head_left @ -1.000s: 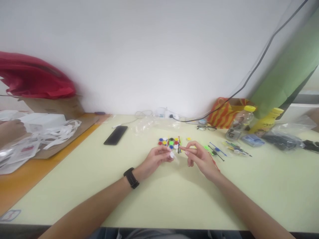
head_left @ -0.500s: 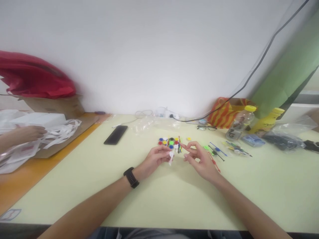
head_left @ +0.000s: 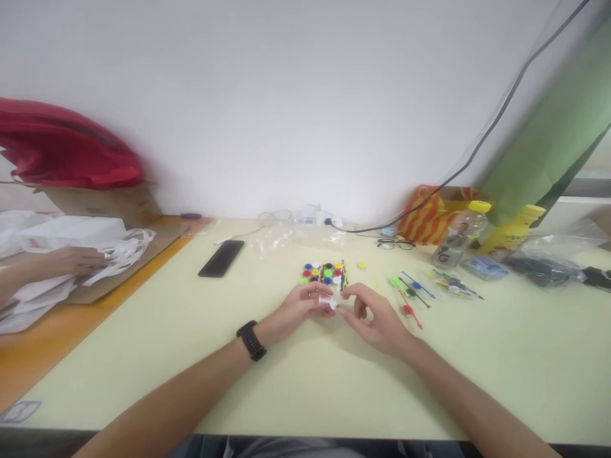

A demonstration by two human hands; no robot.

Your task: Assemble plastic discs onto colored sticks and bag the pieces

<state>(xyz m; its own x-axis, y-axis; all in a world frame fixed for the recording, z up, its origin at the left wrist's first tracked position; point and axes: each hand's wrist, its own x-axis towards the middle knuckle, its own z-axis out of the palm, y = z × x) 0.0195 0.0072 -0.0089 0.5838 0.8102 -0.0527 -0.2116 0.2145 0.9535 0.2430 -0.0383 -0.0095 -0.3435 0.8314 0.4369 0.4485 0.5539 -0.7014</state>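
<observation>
Near the middle of the table, my left hand (head_left: 305, 304) is closed on a small white plastic piece (head_left: 326, 301) with a rounded end, its exact kind too small to tell. My right hand (head_left: 377, 318) is just to the right of it, thumb tip close to the rounded end and index finger curved above. A gap shows between that thumb and index finger; whether the thumb touches the piece I cannot tell. Just beyond both hands, small round plastic caps (head_left: 328, 273) in several colours sit in rows, with thin coloured sticks beside them.
Coloured arrow-shaped sticks with discs (head_left: 407, 310) lie right of my right hand. A black phone (head_left: 222, 258) lies left, eyeglasses (head_left: 396, 244) behind. Bottles (head_left: 458, 235) and a striped bag (head_left: 424, 216) stand back right. Another person's hand (head_left: 79, 261) touches white straps at far left.
My right hand has moved left and closer to my left hand, its index finger now bent. The white piece has turned from pointing down to lying sideways. The other person's hand shifted right.
</observation>
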